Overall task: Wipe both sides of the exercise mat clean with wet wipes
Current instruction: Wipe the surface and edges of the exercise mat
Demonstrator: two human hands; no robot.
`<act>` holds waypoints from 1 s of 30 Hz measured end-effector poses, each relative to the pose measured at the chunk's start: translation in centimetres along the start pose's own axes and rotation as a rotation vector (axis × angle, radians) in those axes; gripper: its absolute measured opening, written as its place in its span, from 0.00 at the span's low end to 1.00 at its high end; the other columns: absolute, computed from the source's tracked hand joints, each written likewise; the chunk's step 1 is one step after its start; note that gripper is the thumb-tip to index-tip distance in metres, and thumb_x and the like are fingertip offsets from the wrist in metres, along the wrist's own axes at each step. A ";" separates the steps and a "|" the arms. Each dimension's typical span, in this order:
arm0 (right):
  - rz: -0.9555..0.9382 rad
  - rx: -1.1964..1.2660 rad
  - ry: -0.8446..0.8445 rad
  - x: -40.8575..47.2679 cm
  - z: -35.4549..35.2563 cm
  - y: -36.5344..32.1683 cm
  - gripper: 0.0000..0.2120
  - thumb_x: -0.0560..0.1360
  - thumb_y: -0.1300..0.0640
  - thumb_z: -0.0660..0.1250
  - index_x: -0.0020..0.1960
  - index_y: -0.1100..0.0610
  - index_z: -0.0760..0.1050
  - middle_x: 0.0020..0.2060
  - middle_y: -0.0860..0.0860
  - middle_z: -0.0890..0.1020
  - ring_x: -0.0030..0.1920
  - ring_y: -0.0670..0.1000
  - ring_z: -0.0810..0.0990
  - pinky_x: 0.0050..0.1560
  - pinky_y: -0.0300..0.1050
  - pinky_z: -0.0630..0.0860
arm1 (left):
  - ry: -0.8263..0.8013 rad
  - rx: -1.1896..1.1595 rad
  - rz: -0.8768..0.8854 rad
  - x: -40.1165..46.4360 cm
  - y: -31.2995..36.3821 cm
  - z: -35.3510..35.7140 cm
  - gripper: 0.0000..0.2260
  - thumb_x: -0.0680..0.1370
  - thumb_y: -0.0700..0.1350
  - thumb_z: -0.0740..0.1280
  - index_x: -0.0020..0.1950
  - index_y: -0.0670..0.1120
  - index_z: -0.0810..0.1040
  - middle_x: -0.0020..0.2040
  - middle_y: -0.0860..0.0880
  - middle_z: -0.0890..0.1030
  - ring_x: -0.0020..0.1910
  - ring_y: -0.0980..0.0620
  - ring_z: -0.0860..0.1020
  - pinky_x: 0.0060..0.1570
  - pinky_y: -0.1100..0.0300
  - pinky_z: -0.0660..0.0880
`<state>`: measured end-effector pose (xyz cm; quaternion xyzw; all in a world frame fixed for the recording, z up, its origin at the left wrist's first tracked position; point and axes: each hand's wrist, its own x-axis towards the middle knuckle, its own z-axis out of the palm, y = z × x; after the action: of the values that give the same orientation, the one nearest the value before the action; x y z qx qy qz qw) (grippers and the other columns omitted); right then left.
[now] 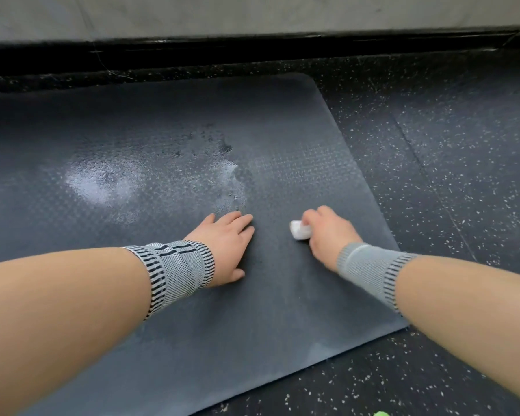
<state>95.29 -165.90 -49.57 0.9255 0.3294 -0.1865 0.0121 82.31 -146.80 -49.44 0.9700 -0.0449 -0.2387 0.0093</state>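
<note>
A dark grey exercise mat [282, 121] lies flat on the floor and fills most of the head view. Wet shiny patches show on its left and middle parts. My left hand [227, 247] rests flat on the mat with its fingers straight, near the middle. To its right, my right hand [327, 232] grips a crumpled white wet wipe [300, 230] and holds it down against the mat. Both wrists wear grey knitted bands.
Black speckled rubber flooring [451, 175] surrounds the mat on the right and front. A black baseboard [252, 52] and a grey wall run along the far edge. A small green object [381, 413] peeks in at the bottom edge.
</note>
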 end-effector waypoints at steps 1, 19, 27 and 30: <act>0.125 0.037 0.034 0.0 -0.2 0.9 0.12 0.73 0.63 0.61 0.56 0.54 0.69 0.52 0.55 0.71 0.50 0.61 0.77 0.47 0.49 0.71 | -0.001 0.005 0.013 -0.2 0.0 0.2 0.40 0.74 0.63 0.65 0.78 0.46 0.53 0.79 0.49 0.48 0.78 0.48 0.48 0.73 0.45 0.56; 0.072 -0.005 -0.066 -5.4 1.0 0.6 0.12 0.74 0.60 0.60 0.57 0.55 0.69 0.52 0.56 0.72 0.51 0.61 0.77 0.50 0.48 0.71 | -0.064 0.106 0.180 -2.9 2.0 2.1 0.47 0.71 0.67 0.66 0.79 0.48 0.46 0.79 0.48 0.42 0.78 0.46 0.45 0.72 0.39 0.52; -0.390 -0.092 -0.329 -9.1 3.1 -4.1 0.12 0.75 0.62 0.60 0.58 0.54 0.68 0.50 0.54 0.68 0.44 0.60 0.76 0.38 0.47 0.67 | -0.063 0.146 0.277 -2.9 4.1 1.8 0.47 0.71 0.65 0.68 0.79 0.47 0.47 0.79 0.47 0.45 0.78 0.46 0.46 0.71 0.37 0.52; -0.226 -0.164 -0.304 -8.6 1.8 0.0 0.12 0.75 0.62 0.60 0.57 0.54 0.68 0.50 0.54 0.68 0.43 0.59 0.76 0.39 0.47 0.68 | -0.087 0.156 0.294 -3.0 4.3 1.7 0.47 0.71 0.64 0.68 0.79 0.49 0.46 0.79 0.47 0.44 0.78 0.46 0.45 0.71 0.36 0.52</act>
<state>88.51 -171.34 -48.25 0.8397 0.4397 -0.2967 0.1161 78.56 -150.81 -49.36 0.9394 -0.2052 -0.2725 -0.0330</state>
